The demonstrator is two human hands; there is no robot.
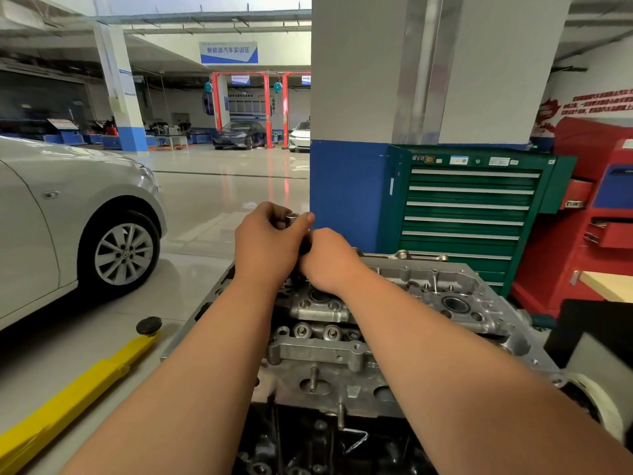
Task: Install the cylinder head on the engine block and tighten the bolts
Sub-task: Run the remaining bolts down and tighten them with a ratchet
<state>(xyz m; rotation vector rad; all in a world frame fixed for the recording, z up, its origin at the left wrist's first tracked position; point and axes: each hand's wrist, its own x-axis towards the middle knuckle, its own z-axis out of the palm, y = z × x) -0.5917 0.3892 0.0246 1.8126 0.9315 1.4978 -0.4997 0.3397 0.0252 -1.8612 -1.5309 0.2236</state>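
A: The left hand [265,240]?
B: Curled round a silver socket tool [293,219], its top showing above the fingers.
A: The right hand [329,260]?
B: Closed lower on the tool, touching the left.
A: And the cylinder head [445,296]?
B: Just below both hands, on the dark engine block [308,440] nearer.

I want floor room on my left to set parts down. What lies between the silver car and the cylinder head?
In the head view, glossy floor and a yellow lift arm with its black round pad lie between the silver car and the cylinder head.
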